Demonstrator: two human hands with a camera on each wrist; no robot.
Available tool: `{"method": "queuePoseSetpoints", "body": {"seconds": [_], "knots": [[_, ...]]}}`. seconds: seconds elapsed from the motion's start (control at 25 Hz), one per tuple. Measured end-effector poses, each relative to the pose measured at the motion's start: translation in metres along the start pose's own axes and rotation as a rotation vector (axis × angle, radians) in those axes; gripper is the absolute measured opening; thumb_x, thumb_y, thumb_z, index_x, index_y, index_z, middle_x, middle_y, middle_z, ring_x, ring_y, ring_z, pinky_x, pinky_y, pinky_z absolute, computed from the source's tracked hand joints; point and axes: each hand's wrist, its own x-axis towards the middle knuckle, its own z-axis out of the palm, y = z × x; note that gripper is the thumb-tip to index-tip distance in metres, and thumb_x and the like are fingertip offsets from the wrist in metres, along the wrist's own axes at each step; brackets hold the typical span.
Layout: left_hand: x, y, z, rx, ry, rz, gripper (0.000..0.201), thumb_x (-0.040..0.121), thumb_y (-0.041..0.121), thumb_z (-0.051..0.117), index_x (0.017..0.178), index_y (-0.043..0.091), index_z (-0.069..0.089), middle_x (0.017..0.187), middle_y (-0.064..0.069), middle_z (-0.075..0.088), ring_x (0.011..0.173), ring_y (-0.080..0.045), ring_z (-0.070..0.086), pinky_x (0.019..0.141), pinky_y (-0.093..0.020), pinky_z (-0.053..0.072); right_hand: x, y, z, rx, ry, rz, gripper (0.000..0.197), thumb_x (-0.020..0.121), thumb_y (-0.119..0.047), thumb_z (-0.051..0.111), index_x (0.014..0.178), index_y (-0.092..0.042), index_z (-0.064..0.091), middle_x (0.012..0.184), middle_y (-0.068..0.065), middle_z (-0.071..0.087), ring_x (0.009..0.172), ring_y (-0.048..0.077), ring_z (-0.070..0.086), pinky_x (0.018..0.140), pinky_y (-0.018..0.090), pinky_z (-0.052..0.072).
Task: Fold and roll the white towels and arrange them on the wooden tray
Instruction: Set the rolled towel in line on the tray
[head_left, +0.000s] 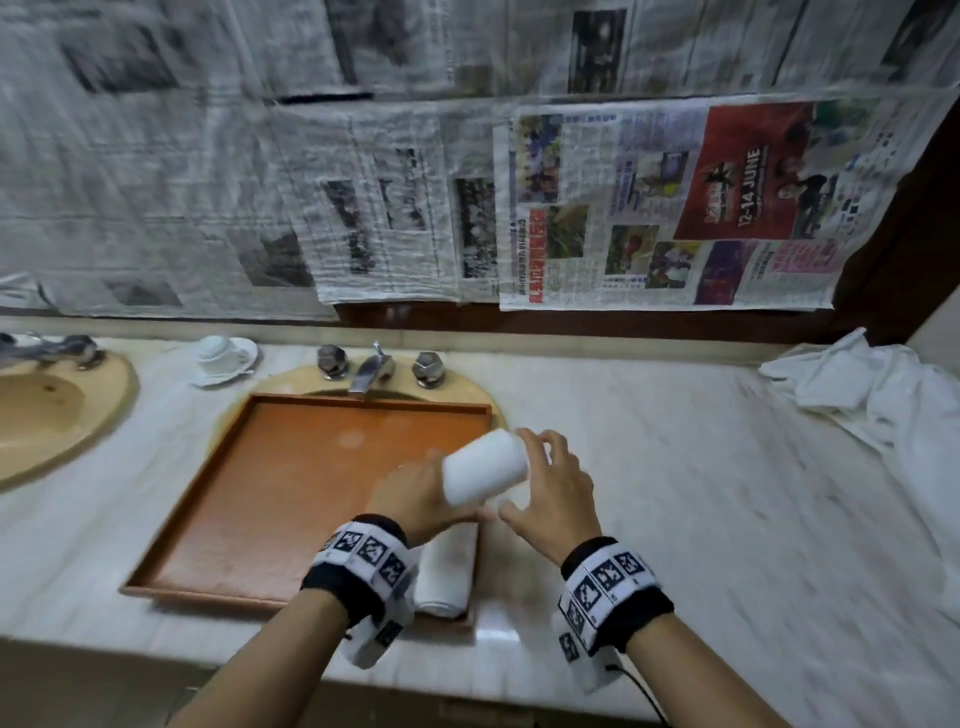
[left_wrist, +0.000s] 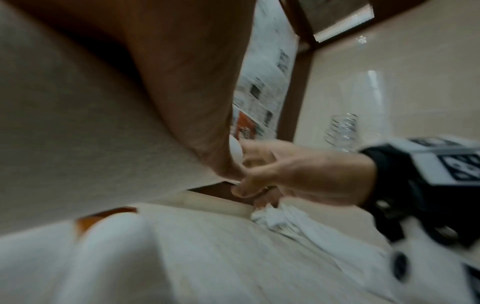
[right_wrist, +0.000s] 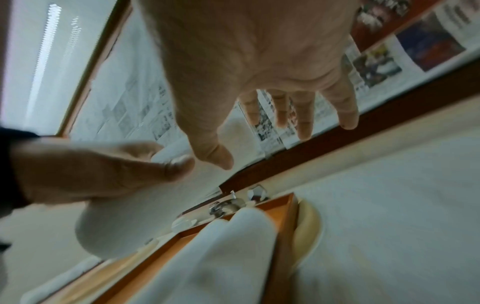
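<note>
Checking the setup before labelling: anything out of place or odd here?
Yes: the wooden tray sits over the sink basin, under the faucet, not flat on the counter. Unfolded towels lie heaped at far right.

Marble counter bears wooden tray, cup-and-saucer — crumpled towels.

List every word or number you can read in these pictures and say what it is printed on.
"12-14 JUNE": white print on the red advert in the newspaper sheet hung on the wall.
Remaining newspaper headlines and columns: too small and blurred to read.
Wristbands: black-and-white square markers only, no words.
Rolled towel, wooden tray: no text.
</note>
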Motion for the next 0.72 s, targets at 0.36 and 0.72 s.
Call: {"method": "queuePoseSetpoints", "body": {"seconds": [0.36, 0.72], "knots": [[-0.022, -0.122, -0.007, -0.341, -0.033, -0.609, 0.061, 0.086, 0.062, 0.056, 0.101, 0.003, 0.057, 0.092, -0.012, 0.061, 0.078, -0.027, 0.056, 0.065, -0.032, 0.041, -0.007, -0.038, 0.131, 0.512, -0.264, 0.477, 0.088, 0.083, -0.059, 0.058, 0.152, -0.024, 0.015, 0.148, 0.01, 0.036, 0.131, 0.031, 0.043, 0.108, 0.046, 0.037], [-0.022, -0.128, 0.008, -0.451, -0.14, -0.642, 0.071, 0.091, 0.059, 0.051, 0.125, -0.003, 0.049, 0.111, -0.016, 0.061, 0.085, -0.027, 0.055, 0.067, -0.032, 0.04, -0.015, -0.04, 0.138, 0.501, -0.304, 0.549, 0.083, 0.091, -0.058, 0.048, 0.153, -0.025, 0.005, 0.149, 0.014, 0.037, 0.13, 0.033, 0.044, 0.108, 0.043, 0.037]]}}
